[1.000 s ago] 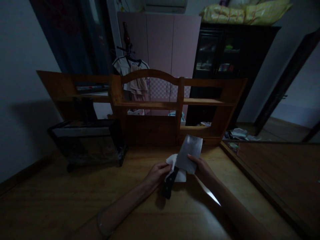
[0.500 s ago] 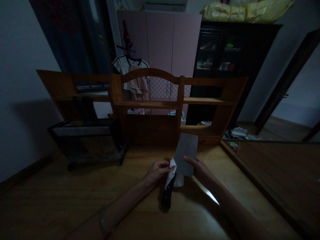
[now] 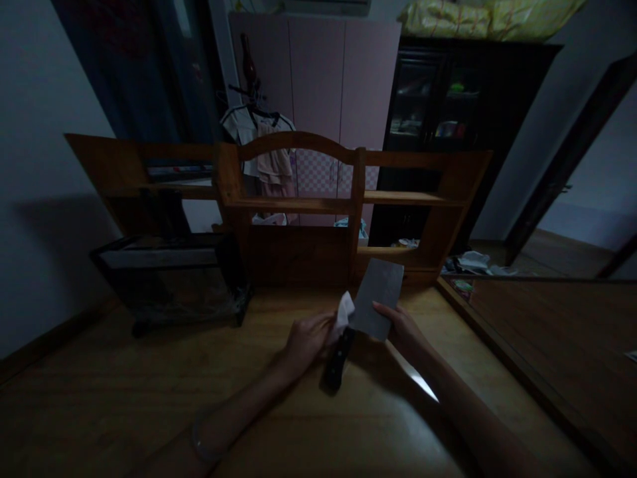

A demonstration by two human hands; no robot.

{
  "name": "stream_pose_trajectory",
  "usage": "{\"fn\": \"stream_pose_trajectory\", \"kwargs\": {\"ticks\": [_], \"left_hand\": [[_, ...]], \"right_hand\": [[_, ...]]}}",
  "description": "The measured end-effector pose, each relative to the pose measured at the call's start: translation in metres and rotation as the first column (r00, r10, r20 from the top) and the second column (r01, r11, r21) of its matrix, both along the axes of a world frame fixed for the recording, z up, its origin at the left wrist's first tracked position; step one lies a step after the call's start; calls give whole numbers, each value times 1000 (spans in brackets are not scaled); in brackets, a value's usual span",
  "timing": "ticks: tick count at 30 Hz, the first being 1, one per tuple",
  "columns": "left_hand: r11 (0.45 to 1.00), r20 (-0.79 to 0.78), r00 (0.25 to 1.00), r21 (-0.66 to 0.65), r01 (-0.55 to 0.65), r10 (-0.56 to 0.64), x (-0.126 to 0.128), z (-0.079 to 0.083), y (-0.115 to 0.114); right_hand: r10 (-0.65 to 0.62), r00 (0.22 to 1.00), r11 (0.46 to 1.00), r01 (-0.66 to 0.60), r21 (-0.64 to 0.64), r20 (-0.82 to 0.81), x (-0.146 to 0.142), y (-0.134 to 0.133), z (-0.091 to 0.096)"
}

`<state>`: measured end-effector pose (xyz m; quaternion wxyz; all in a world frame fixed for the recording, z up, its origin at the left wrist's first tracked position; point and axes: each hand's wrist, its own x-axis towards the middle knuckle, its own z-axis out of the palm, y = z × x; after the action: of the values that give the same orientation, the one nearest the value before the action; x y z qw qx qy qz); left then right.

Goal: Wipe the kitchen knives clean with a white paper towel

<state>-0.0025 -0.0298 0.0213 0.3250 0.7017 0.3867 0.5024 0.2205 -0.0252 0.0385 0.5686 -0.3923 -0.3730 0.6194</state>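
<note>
Dim light fills the room, and below our arms spreads a wooden surface (image 3: 279, 425). Our right hand (image 3: 405, 332) grasps the blade of a cleaver (image 3: 381, 285), thumb on its broad face and the other fingers mostly hidden behind. Our left hand (image 3: 308, 342) pinches a white cloth (image 3: 344, 312) where the blade meets the black handle (image 3: 340, 364); we cannot tell whether those fingers also hold the handle. We have the cleaver tilted between our two hands, blade leaning away to the right, handle slanting down toward us. Whether its end touches the wood, we cannot make out.

Around our left forearm sits a thin band (image 3: 202, 443). Well to the left we see a black-framed tank (image 3: 169, 285), and beyond our hands a wooden shelf unit (image 3: 293, 206) with an arched rail. Behind it stand a pink wardrobe (image 3: 318, 79), hanging clothes (image 3: 273, 149) and a dark cabinet (image 3: 502, 99) topped by yellow bags (image 3: 448, 20).
</note>
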Motion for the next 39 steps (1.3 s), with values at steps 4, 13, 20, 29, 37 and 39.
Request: {"fn": "stream_pose_trajectory", "kwargs": {"ticks": [4,13,20,29,37,39], "left_hand": [[914,-310,912,218,342,-268,4,13,-19],[941,-337,922,202,270,-192,6,16,-21],[988,-222,971,147,-54,86,8,12,-16],[948,-301,935,192,254,-190,6,7,-16],[923,-335,903,179,341,-269,4,11,-19],[936,-327,912,164,313,-248,4,15,-22]], "right_hand": [[10,1000,1000,-10,3,3,-2,0,-1],[15,1000,1000,-15,-10,25,0,-1,-2],[32,999,999,-32,-6,29,-1,-1,-4],[21,999,999,-20,-34,35,-1,1,-7],[27,999,999,-27,-28,25,-2,4,-9],[19,1000,999,-19,-39,25,-2,2,-7]]}}
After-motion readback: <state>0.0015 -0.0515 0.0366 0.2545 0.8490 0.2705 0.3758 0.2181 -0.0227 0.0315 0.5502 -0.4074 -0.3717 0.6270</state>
